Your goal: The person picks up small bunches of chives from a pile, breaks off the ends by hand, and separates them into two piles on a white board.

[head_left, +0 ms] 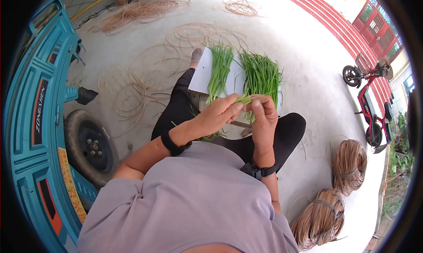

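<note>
My left hand (217,116) is closed in a pinch on a few short green stalks (243,99) in front of the board's near edge. Close beside it, my right hand (264,116) is also pinched on the same stalks, fingertips nearly meeting. Beyond my hands a white board (201,73) rests on a low stand between my knees. On it lie a narrower bunch of long green leaves (220,68) on the left and a wider bunch (261,74) on the right. Loose green bits lie near my lap, partly hidden by my left forearm.
A blue vehicle (39,116) with a wheel (90,145) stands at the left. Coiled strips (136,92) lie on the ground ahead. Two tied bundles (349,165) (320,217) sit at the right, with a red scooter (368,103) beyond and red steps (326,22) behind.
</note>
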A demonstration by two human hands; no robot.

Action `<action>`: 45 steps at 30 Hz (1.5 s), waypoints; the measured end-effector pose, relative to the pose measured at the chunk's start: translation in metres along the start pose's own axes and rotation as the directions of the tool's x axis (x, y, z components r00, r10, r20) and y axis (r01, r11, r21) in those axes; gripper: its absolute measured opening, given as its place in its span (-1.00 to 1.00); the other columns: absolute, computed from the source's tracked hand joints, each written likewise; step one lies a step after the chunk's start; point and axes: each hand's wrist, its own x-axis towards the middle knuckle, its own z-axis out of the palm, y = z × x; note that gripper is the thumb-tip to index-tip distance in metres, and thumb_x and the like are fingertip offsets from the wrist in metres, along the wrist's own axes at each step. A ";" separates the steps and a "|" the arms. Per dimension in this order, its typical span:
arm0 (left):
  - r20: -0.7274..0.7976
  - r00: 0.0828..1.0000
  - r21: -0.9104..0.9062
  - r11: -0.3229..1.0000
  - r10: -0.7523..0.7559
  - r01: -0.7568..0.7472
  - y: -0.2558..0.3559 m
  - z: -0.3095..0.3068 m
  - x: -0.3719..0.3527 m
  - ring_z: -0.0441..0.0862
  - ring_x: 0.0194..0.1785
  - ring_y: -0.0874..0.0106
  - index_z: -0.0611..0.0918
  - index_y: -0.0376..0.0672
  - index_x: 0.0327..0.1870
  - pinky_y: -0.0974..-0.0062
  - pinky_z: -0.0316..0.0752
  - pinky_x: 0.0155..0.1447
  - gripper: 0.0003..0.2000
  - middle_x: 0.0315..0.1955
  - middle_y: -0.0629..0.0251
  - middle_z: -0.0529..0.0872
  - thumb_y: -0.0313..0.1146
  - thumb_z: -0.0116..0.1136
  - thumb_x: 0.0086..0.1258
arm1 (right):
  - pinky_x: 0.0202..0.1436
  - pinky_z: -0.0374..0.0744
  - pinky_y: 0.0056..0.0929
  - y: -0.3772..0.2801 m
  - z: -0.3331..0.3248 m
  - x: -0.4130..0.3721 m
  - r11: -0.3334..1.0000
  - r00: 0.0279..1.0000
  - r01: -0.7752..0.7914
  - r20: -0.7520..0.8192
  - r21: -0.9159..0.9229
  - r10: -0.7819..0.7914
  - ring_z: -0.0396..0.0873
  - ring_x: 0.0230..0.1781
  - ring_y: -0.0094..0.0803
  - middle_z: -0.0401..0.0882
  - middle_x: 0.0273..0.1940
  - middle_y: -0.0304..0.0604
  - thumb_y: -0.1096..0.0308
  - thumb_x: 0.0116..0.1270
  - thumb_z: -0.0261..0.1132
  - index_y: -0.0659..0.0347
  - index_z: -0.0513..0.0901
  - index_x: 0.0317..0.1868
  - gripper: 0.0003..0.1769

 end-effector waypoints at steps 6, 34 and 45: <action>-0.573 0.799 -0.021 0.971 0.183 -0.238 0.068 -0.048 -0.021 0.34 -0.54 0.68 0.50 -0.21 -0.05 0.70 0.31 -0.42 -0.73 -0.59 0.50 0.39 -0.21 -0.21 0.64 | -0.19 0.45 -0.60 0.008 -0.032 0.001 0.992 0.908 0.052 -0.409 -0.119 -0.096 0.44 -0.38 -0.61 0.58 -0.30 -0.23 0.30 0.47 0.19 0.26 0.53 -0.23 -0.81; -0.168 0.925 0.130 0.922 -0.341 0.364 0.013 -0.026 -0.017 0.20 -0.55 0.73 0.54 -0.20 -0.22 0.70 0.12 -0.52 -0.77 -0.59 0.58 0.31 -0.21 -0.01 0.55 | 0.17 0.41 -0.25 0.025 -0.060 -0.018 0.398 0.982 0.095 0.022 -0.913 -0.186 0.42 0.10 -0.17 0.61 -0.04 -0.22 0.46 0.09 0.38 0.06 0.76 -0.22 -0.80; -0.077 0.985 -0.091 0.985 -0.154 0.146 0.012 -0.022 -0.001 0.52 -0.09 0.58 0.52 -0.23 0.01 0.60 0.45 -0.04 -0.69 -0.17 0.35 0.65 -0.17 -0.14 0.62 | -0.27 0.48 -0.65 -0.002 -0.031 -0.016 0.993 0.994 -0.111 -0.018 -0.028 0.110 0.52 -0.40 -0.63 0.66 -0.33 -0.25 0.51 0.31 0.33 0.27 0.58 -0.12 -0.84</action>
